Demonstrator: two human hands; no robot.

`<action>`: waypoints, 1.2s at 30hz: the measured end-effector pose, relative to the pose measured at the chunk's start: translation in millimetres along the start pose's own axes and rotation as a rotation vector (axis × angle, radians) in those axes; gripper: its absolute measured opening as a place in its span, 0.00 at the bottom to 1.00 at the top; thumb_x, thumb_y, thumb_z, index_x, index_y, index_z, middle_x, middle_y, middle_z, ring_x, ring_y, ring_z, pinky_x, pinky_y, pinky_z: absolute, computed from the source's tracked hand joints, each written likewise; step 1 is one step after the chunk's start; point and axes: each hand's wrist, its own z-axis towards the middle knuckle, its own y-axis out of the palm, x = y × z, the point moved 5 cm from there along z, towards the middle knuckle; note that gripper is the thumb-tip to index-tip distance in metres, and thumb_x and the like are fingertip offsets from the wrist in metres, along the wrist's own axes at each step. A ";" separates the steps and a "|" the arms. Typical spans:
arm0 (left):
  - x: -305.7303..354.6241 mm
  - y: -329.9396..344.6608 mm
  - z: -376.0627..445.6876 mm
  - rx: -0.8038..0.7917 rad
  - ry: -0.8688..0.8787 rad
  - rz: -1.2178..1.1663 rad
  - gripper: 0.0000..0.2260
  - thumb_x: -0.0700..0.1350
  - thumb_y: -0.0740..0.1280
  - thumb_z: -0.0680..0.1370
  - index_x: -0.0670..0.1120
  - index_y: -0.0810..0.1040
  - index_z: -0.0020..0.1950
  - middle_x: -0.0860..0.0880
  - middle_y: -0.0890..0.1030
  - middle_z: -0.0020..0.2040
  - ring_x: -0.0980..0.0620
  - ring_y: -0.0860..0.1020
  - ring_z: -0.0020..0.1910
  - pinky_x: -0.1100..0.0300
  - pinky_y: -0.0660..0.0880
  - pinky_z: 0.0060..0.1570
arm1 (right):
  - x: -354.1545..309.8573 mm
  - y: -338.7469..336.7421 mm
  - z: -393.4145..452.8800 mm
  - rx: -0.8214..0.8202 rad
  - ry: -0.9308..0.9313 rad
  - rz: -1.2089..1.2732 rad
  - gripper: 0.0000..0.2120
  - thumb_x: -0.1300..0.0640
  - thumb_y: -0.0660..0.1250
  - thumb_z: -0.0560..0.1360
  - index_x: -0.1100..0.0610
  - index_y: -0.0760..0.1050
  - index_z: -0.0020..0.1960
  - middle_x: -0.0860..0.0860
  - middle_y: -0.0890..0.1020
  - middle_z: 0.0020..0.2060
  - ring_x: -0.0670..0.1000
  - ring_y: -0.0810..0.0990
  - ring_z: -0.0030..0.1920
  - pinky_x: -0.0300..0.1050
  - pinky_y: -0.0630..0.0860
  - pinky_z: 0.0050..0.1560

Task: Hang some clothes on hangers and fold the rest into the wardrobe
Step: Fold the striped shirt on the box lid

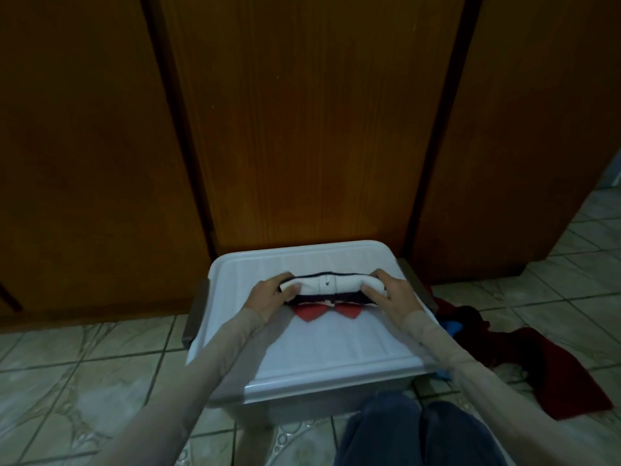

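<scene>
The folding step is in hand: a small white garment point(331, 286) with dark trim and red patches lies folded into a narrow bundle on the lid of a white plastic storage box point(336, 344) that stands on the tiled floor point(84, 364), just in front of the closed wooden wardrobe doors point(302, 129). The left hand point(268, 294) grips the bundle's left end, fingers curled over the top and thumb on the near edge; the right hand point(391, 292) grips the right end in the same way. To the right of the box, dark red and blue clothes point(524, 358) lie loose on the floor, seemingly not yet sorted. The fold looks about finished, so the next move probably calls for lifting the bundle level with both hands so it keeps its shape, then opening a wardrobe door to stow it.
</scene>
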 end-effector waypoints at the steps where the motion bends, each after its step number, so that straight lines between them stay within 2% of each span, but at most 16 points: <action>1: 5.4 -4.8 3.6 0.042 0.000 -0.047 0.16 0.61 0.58 0.72 0.53 0.76 0.52 0.47 0.80 0.49 0.45 0.78 0.50 0.57 0.72 0.48 | -3.1 -4.4 4.9 0.026 0.021 0.010 0.11 0.50 0.64 0.77 0.59 0.73 0.51 0.54 0.77 0.38 0.53 0.76 0.39 0.43 0.67 0.37; 3: 15.7 -11.4 11.3 0.129 -0.004 -0.146 0.10 0.58 0.59 0.77 0.53 0.74 0.46 0.49 0.78 0.43 0.46 0.77 0.46 0.54 0.71 0.44 | -10.6 -11.7 13.9 0.077 0.076 0.064 0.12 0.52 0.64 0.78 0.61 0.73 0.52 0.54 0.77 0.38 0.52 0.76 0.40 0.41 0.67 0.36; 5: 25.4 -14.6 15.7 0.237 -0.036 -0.227 0.11 0.51 0.57 0.82 0.47 0.74 0.49 0.49 0.77 0.44 0.48 0.74 0.46 0.56 0.67 0.43 | -14.4 -13.9 21.8 0.122 0.149 0.166 0.12 0.53 0.63 0.78 0.62 0.74 0.52 0.54 0.78 0.39 0.53 0.77 0.41 0.40 0.67 0.36; 8: 25.3 -11.7 17.3 0.341 -0.130 -0.191 0.14 0.51 0.52 0.83 0.43 0.70 0.49 0.45 0.75 0.43 0.47 0.74 0.42 0.57 0.64 0.40 | -7.3 -6.2 26.1 0.124 0.333 0.230 0.14 0.53 0.62 0.79 0.64 0.74 0.54 0.57 0.77 0.42 0.54 0.75 0.44 0.40 0.66 0.40; 12: -2.3 4.5 14.8 0.268 -0.356 -0.305 0.19 0.52 0.50 0.83 0.39 0.70 0.59 0.42 0.76 0.53 0.44 0.75 0.53 0.54 0.71 0.52 | 23.8 10.3 19.8 0.081 0.586 0.195 0.16 0.52 0.59 0.80 0.65 0.73 0.56 0.62 0.77 0.57 0.59 0.76 0.57 0.42 0.68 0.46; 16: -7.6 8.3 9.0 0.174 -0.271 -0.210 0.17 0.49 0.51 0.83 0.40 0.69 0.63 0.39 0.76 0.61 0.41 0.75 0.58 0.52 0.69 0.60 | 53.7 1.8 7.4 0.144 0.934 0.354 0.24 0.52 0.59 0.80 0.69 0.66 0.68 0.63 0.71 0.65 0.62 0.72 0.64 0.50 0.69 0.62; 18: -9.8 6.5 7.9 0.186 -0.257 -0.166 0.17 0.49 0.51 0.83 0.40 0.70 0.63 0.40 0.76 0.60 0.41 0.74 0.58 0.51 0.69 0.62 | 55.5 3.3 1.5 0.161 1.013 0.484 0.24 0.55 0.61 0.79 0.70 0.65 0.68 0.66 0.73 0.63 0.63 0.73 0.61 0.53 0.70 0.60; 21: -6.3 6.3 9.8 0.187 -0.255 -0.157 0.16 0.47 0.51 0.83 0.40 0.72 0.61 0.40 0.78 0.58 0.40 0.75 0.56 0.51 0.71 0.61 | 48.7 15.0 -2.5 0.094 1.054 0.800 0.11 0.63 0.63 0.74 0.68 0.72 0.54 0.64 0.77 0.47 0.60 0.79 0.41 0.54 0.79 0.42; 23: -4.9 8.9 11.8 0.166 -0.270 -0.175 0.16 0.47 0.51 0.83 0.40 0.73 0.59 0.39 0.79 0.56 0.40 0.76 0.53 0.52 0.72 0.58 | 36.8 17.0 -7.9 -0.153 1.022 0.749 0.03 0.63 0.64 0.73 0.64 0.73 0.44 0.61 0.78 0.41 0.57 0.81 0.33 0.45 0.79 0.35; 25: -3.4 10.4 11.7 0.156 -0.288 -0.147 0.16 0.49 0.51 0.83 0.41 0.74 0.58 0.40 0.79 0.56 0.40 0.77 0.53 0.50 0.73 0.58 | 20.8 16.7 -14.7 -0.543 0.912 0.521 0.06 0.58 0.65 0.74 0.60 0.78 0.43 0.55 0.84 0.41 0.50 0.83 0.34 0.39 0.75 0.36; 26: -3.6 10.2 11.5 0.158 -0.288 -0.084 0.17 0.50 0.51 0.83 0.42 0.73 0.58 0.41 0.78 0.57 0.41 0.76 0.54 0.49 0.72 0.58 | 17.0 15.5 -14.9 -0.651 0.869 0.398 0.08 0.56 0.65 0.75 0.59 0.80 0.46 0.52 0.85 0.41 0.48 0.84 0.35 0.37 0.74 0.35; 27: -3.1 9.7 10.7 0.158 -0.278 -0.001 0.17 0.52 0.51 0.83 0.43 0.73 0.59 0.42 0.77 0.59 0.42 0.75 0.56 0.50 0.71 0.59 | 16.0 12.9 -11.1 -0.658 0.827 0.304 0.08 0.55 0.65 0.76 0.58 0.81 0.48 0.51 0.85 0.41 0.47 0.83 0.36 0.36 0.73 0.34; 29: -0.3 8.8 7.0 0.157 -0.240 0.127 0.18 0.56 0.54 0.81 0.46 0.72 0.62 0.45 0.74 0.61 0.45 0.73 0.58 0.51 0.70 0.58 | 19.2 9.3 4.6 -0.482 0.764 0.223 0.08 0.58 0.64 0.77 0.60 0.79 0.52 0.52 0.84 0.42 0.49 0.82 0.37 0.37 0.72 0.33; 32: 2.3 15.2 3.2 0.023 -0.217 0.147 0.25 0.62 0.64 0.75 0.49 0.68 0.66 0.48 0.70 0.60 0.46 0.73 0.60 0.53 0.70 0.58 | 12.8 8.1 26.5 -0.200 0.546 0.207 0.12 0.60 0.63 0.77 0.59 0.74 0.61 0.56 0.78 0.60 0.55 0.77 0.55 0.41 0.73 0.48; 34: 2.1 23.3 1.1 -0.106 -0.212 0.168 0.31 0.60 0.70 0.71 0.49 0.65 0.68 0.48 0.69 0.61 0.47 0.73 0.60 0.53 0.70 0.60 | -0.6 13.5 32.4 -0.195 0.382 0.191 0.18 0.58 0.60 0.79 0.55 0.67 0.69 0.54 0.70 0.68 0.55 0.70 0.66 0.43 0.67 0.61; 36: 0.4 26.7 0.1 -0.159 -0.183 0.244 0.35 0.56 0.73 0.69 0.49 0.63 0.70 0.47 0.70 0.62 0.47 0.72 0.61 0.52 0.70 0.62 | -13.9 24.9 33.9 -0.302 0.276 0.065 0.20 0.54 0.54 0.82 0.51 0.61 0.73 0.54 0.66 0.71 0.55 0.66 0.70 0.45 0.63 0.67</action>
